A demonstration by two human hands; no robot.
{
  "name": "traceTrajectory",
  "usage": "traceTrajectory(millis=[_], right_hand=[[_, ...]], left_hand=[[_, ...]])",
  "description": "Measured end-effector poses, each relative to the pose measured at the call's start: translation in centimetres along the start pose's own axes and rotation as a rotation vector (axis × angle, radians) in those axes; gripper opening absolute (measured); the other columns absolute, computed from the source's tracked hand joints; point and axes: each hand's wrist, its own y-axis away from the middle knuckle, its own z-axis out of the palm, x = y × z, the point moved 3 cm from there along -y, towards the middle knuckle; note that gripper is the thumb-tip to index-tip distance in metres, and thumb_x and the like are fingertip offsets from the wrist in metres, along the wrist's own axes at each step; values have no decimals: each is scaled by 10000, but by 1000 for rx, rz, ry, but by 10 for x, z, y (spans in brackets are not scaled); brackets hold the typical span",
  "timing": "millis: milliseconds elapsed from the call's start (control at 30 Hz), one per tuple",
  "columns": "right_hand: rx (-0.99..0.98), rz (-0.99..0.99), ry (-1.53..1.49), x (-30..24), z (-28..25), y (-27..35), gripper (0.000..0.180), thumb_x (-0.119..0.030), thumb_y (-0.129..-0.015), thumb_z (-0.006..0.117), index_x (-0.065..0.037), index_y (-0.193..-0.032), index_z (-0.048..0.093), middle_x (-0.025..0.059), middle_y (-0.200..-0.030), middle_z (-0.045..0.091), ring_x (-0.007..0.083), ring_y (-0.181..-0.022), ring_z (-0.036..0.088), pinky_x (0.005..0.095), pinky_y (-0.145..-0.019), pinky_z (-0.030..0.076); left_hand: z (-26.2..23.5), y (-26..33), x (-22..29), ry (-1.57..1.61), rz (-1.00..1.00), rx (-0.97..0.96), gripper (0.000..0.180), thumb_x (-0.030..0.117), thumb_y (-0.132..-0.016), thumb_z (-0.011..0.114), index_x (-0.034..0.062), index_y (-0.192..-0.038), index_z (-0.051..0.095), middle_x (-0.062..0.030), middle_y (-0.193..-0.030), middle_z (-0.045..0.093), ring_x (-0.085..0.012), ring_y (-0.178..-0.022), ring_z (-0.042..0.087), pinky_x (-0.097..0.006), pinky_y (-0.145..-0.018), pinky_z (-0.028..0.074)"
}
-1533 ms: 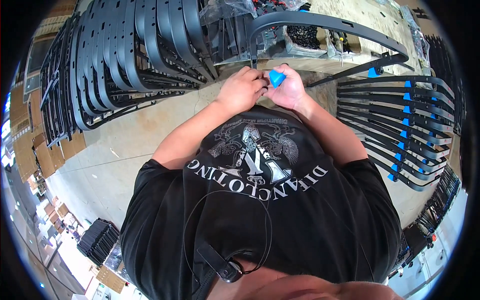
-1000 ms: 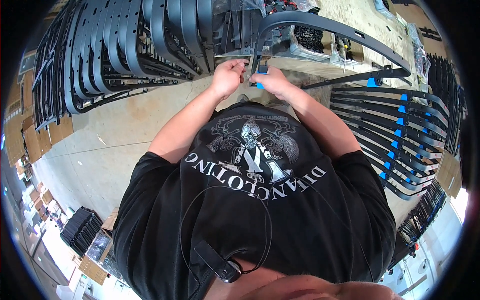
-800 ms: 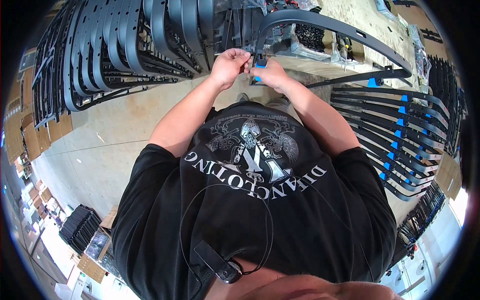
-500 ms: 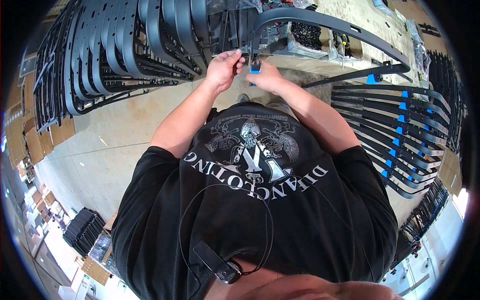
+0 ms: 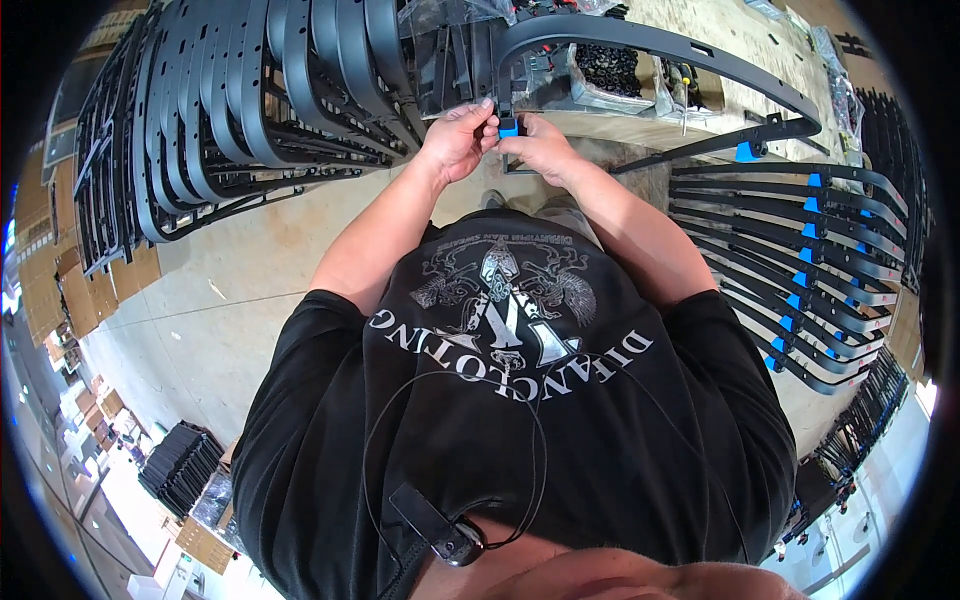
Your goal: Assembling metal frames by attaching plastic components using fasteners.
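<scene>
A bent black metal frame [image 5: 640, 38] rests on the workbench, its curved tube coming down to an end between my hands. On that end sits a small blue piece [image 5: 509, 130]. My right hand [image 5: 543, 150] closes on the blue piece from the right, thumb toward me and fingers partly hidden behind. From the left, my left hand [image 5: 458, 143] is beside the tube end, thumb and fingers pinched together; whatever lies between them is too small to make out. Another blue piece [image 5: 747, 151] is on the frame's far right corner.
Several curved black frames [image 5: 330, 90] stand in a row at the left. More black frames with blue pieces [image 5: 800, 255] are stacked at the right. On the wooden bench [image 5: 745, 40] are a box of small black parts [image 5: 612, 72] and a screwdriver [image 5: 685, 90].
My left hand has moved right, up against the tube end. My right hand has shifted slightly lower around the blue piece, with its fingers more curled. The frame stays in place.
</scene>
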Motion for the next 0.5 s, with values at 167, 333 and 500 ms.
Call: traceTrajectory(millis=[167, 333, 500], right_hand=[[0, 225, -5, -21, 3, 20, 524, -236, -777, 798, -22, -1226, 634, 84, -1032, 690, 143, -858, 606, 297, -719, 479], [-6, 199, -114, -14, 2, 23, 420, -180, -836, 751, -47, -1216, 630, 31, -980, 663, 116, -848, 585, 274, -700, 447], [104, 101, -23, -9, -6, 23, 366, -210, -852, 754, -39, -1162, 664, 26, -893, 651, 108, -747, 554, 282, -648, 449]], left_hand=[[1, 6, 1, -237, 63, 166, 248, 266, -996, 698, 55, -866, 687, -1, -749, 644, -90, -627, 534, -241, -574, 436], [20, 28, -15, -899, 526, 483, 278, 192, -973, 684, -15, -1151, 733, -95, -953, 736, -150, -770, 656, -299, -726, 537], [18, 35, -7, -1205, 763, 350, 324, 112, -939, 662, -18, -1234, 687, -157, -1099, 715, -180, -869, 674, -319, -764, 547]])
